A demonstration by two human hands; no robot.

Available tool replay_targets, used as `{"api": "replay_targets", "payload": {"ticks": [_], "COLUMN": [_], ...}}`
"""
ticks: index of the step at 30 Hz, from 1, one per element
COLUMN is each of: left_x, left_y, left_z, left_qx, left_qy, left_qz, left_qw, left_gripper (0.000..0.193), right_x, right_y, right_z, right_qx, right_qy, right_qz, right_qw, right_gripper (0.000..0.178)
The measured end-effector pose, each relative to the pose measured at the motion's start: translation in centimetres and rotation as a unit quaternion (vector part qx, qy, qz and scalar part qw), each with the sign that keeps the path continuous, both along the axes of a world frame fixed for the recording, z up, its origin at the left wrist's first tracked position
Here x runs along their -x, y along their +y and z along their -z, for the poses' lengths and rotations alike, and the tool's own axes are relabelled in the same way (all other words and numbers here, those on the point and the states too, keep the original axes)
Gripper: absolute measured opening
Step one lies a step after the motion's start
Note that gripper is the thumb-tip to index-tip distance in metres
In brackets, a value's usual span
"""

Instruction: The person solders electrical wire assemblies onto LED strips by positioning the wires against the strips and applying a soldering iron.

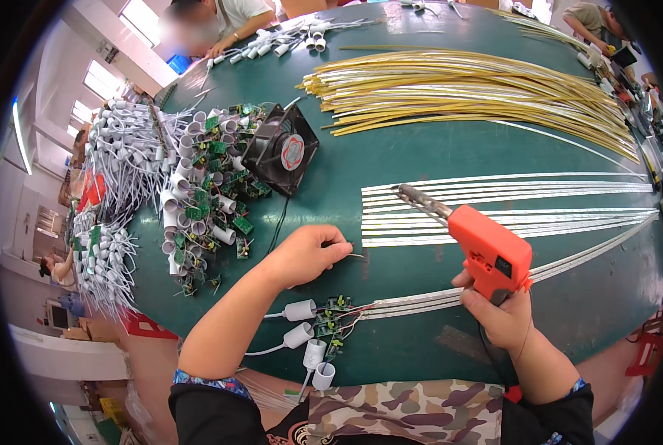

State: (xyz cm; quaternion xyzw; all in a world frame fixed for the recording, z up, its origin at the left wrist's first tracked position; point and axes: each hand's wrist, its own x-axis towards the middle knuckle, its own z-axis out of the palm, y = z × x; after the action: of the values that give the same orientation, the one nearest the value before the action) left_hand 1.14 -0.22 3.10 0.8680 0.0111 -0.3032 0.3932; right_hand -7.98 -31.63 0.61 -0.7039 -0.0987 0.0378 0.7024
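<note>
Camouflage-patterned cloth in brown, tan and olive (409, 411) covers the person's lap at the lower edge. Just beyond it, the right hand (498, 319) has its grip clamped round the handle of one orange-red, pistol-shaped plastic soldering tool (491, 248). Dark marks and a small black panel (503, 265) show on the tool's side, too fine to make out. Its grey metal barrel (424, 202) points up and to the left, above a row of flat silver-white strips (420, 241) on the dark green bench (339, 193); I cannot tell whether the tip touches them. These strips lie side by side, roughly ten, too close for a sure count.

The left hand (313, 256) has thumb and forefinger together, pinching one thin pale wire (356, 256) near the strips' left ends. Nearer the person, a narrow bundle of about three white strips (420, 302) joins a cluster of green circuit boards (335, 319), next to four white plastic cylinders (314, 354).

Farther left stands one square black fan (264, 152) with a round red-and-white label (293, 152), its print unreadable. Beside it are heaped uncounted white cylinders with green boards (224, 233) and white cabled cylinders (127, 133). Dozens of yellow-and-white strips (450, 85) lie across the far side.
</note>
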Motion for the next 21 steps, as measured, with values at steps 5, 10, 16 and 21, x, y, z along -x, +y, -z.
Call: {"api": "replay_targets", "payload": {"ticks": [5, 10, 16, 21], "left_x": [-0.1, -0.4, -1.3, -1.9], "left_y": [0.2, -0.4, -0.2, -0.3], "left_z": [0.4, 0.3, 1.2, 0.3], "left_qx": [0.019, -0.022, 0.056, 0.089], "left_qy": [-0.003, -0.034, -0.038, 0.064], "left_qz": [-0.029, -0.013, 0.000, -0.028], "left_qw": [0.999, 0.999, 0.998, 0.994], "left_gripper": [0.019, 0.018, 0.015, 0.016], "right_x": [-0.2, -0.3, -0.2, -0.1], "right_y": [0.0, 0.5, 0.2, 0.4], "right_z": [-0.4, -0.9, -0.2, -0.4], "right_qx": [-0.058, -0.120, -0.149, -0.147], "right_qy": [0.076, 0.115, 0.116, 0.112], "right_qz": [-0.045, -0.048, -0.062, -0.054], "right_qw": [0.994, 0.985, 0.980, 0.981], "right_gripper": [0.051, 0.058, 0.055, 0.053]}}
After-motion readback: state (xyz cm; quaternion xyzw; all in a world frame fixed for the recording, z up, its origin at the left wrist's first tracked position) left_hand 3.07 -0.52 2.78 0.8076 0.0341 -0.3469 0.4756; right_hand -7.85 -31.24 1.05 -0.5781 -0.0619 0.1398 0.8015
